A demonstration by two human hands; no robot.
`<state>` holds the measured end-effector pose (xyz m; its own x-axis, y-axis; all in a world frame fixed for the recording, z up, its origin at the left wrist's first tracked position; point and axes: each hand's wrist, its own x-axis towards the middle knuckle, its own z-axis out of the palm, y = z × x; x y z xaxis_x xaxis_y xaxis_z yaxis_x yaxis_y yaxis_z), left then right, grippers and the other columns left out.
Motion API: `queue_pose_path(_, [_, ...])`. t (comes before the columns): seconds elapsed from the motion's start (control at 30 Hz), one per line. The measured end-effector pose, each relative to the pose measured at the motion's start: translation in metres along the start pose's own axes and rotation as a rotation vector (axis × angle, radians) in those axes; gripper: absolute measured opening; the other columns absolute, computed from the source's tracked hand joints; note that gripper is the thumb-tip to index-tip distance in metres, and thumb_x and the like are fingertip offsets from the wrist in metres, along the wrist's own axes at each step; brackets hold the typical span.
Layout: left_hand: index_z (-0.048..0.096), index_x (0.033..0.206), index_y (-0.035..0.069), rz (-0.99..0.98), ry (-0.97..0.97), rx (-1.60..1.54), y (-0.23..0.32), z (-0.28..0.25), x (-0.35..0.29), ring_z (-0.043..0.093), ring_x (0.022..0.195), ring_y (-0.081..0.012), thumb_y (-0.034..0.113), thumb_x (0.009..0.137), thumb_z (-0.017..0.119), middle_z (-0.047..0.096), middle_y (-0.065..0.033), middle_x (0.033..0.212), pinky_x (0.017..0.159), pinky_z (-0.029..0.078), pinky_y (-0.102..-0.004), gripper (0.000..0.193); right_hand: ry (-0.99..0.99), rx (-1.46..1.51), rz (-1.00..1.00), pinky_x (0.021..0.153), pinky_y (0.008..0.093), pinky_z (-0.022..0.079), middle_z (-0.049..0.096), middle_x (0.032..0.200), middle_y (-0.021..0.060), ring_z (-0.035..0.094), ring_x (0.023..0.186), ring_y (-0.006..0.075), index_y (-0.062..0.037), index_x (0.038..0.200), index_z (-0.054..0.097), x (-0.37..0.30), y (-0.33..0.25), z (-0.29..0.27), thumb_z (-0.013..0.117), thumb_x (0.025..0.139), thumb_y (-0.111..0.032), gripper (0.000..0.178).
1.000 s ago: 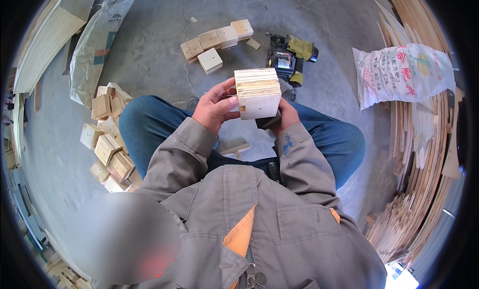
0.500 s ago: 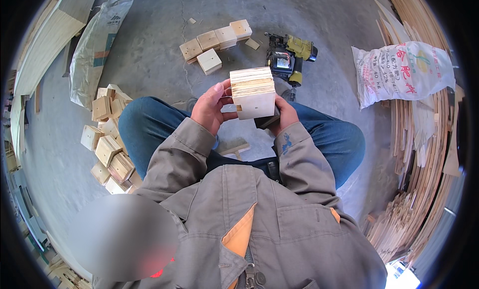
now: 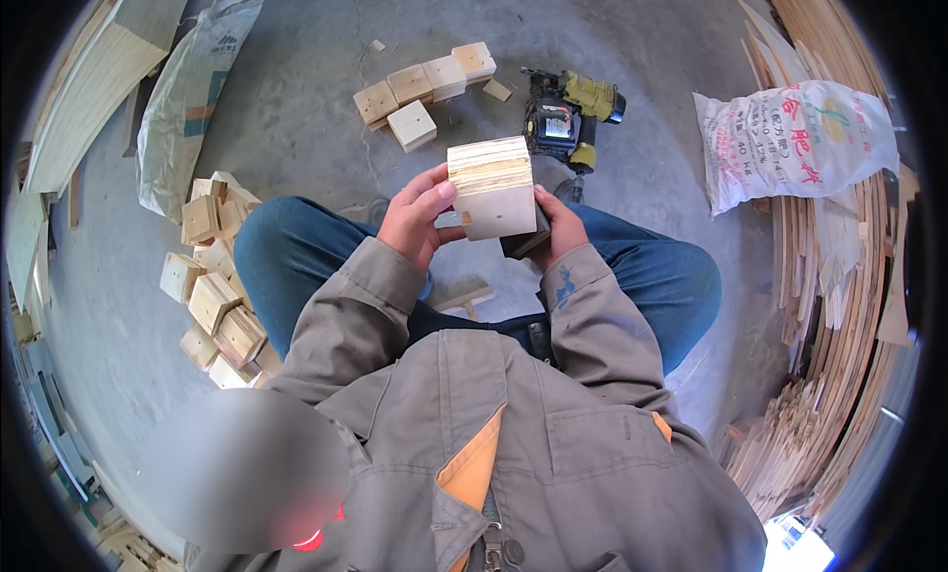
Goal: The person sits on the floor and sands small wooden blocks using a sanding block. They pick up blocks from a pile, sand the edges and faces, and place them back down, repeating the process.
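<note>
Between my hands, in front of my body, is a pale wooden block [image 3: 499, 209] with layered plywood edges along its upper side. My left hand [image 3: 417, 219] grips it from the left, thumb at the corner and fingers partly behind. From the right, my right hand [image 3: 562, 228] closes round its side. A dark-faced piece [image 3: 526, 243] shows under the block by my right palm; whether it is joined to the block I cannot tell. Beyond the block, a yellow-green and black nail gun [image 3: 561, 120] lies on the floor.
Several wooden blocks [image 3: 410, 83] stand in a short row ahead, with one block [image 3: 412, 126] just nearer. A heap of blocks [image 3: 212, 301] lies beside my left knee. White sacks lie left [image 3: 193, 108] and right [image 3: 790, 148]. Stacked wood strips [image 3: 839, 315] line the right side.
The block has moved slightly left and turned a little in my hands. My left thumb now presses against its corner. The things on the floor have stayed put.
</note>
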<state>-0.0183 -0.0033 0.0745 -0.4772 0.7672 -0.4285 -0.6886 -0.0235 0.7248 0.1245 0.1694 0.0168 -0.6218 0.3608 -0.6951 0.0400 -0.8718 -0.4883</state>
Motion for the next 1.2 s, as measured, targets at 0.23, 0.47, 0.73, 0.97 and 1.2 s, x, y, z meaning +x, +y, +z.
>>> queue_pose_path(0.23, [0.039, 0.156, 0.006, -0.018, -0.054, -0.043, -0.004, -0.005, 0.002, 0.051, 0.135, -0.0325, 0.045, 0.090, 0.067, 0.051, -0.0151, 0.148, 0.106, 0.048, -0.0507, 0.082, -0.051, 0.006, 0.005, 0.091, 0.0418, 0.055, 0.068, 0.122, 0.0158, 0.068, 0.105, 0.0261, -0.0006, 0.132, 0.059, 0.008, 0.003, -0.011, 0.053, 0.105, -0.033, 0.042])
queue_pose_path(0.47, [0.039, 0.157, 0.010, -0.070, -0.066, -0.132, -0.010, -0.013, 0.007, 0.057, 0.126, -0.0376, 0.041, 0.091, 0.068, 0.049, -0.0141, 0.150, 0.107, 0.047, -0.0470, 0.078, -0.021, -0.004, -0.035, 0.094, 0.0424, 0.055, 0.069, 0.123, 0.0162, 0.069, 0.107, 0.0272, -0.0009, 0.132, 0.060, 0.012, 0.004, -0.016, 0.055, 0.105, -0.032, 0.042])
queue_pose_path(0.73, [0.039, 0.155, 0.008, -0.066, -0.072, -0.070, -0.009, -0.010, 0.007, 0.063, 0.121, -0.0334, 0.051, 0.089, 0.069, 0.055, -0.0182, 0.143, 0.107, 0.050, -0.0455, 0.083, 0.021, 0.052, -0.029, 0.079, 0.0399, 0.059, 0.069, 0.111, 0.0149, 0.070, 0.093, 0.0245, -0.0008, 0.126, 0.060, 0.011, 0.004, -0.014, 0.059, 0.103, -0.028, 0.036])
queue_pose_path(0.97, [0.039, 0.155, 0.008, -0.077, -0.070, -0.086, -0.010, -0.011, 0.007, 0.063, 0.122, -0.0316, 0.050, 0.089, 0.069, 0.057, -0.0151, 0.142, 0.103, 0.053, -0.0470, 0.084, 0.011, -0.007, -0.039, 0.094, 0.0417, 0.055, 0.069, 0.123, 0.0166, 0.069, 0.106, 0.0267, 0.0000, 0.132, 0.060, 0.013, 0.004, -0.018, 0.054, 0.105, -0.032, 0.043])
queue_pose_path(1.2, [0.035, 0.158, 0.010, -0.058, -0.111, -0.030, -0.004, -0.009, 0.004, 0.061, 0.125, -0.0294, 0.044, 0.084, 0.075, 0.055, -0.0129, 0.145, 0.100, 0.055, -0.0470, 0.090, 0.016, 0.036, -0.056, 0.076, 0.0389, 0.059, 0.069, 0.105, 0.0129, 0.070, 0.089, 0.0227, -0.0012, 0.120, 0.062, 0.017, 0.007, -0.018, 0.061, 0.103, -0.029, 0.032])
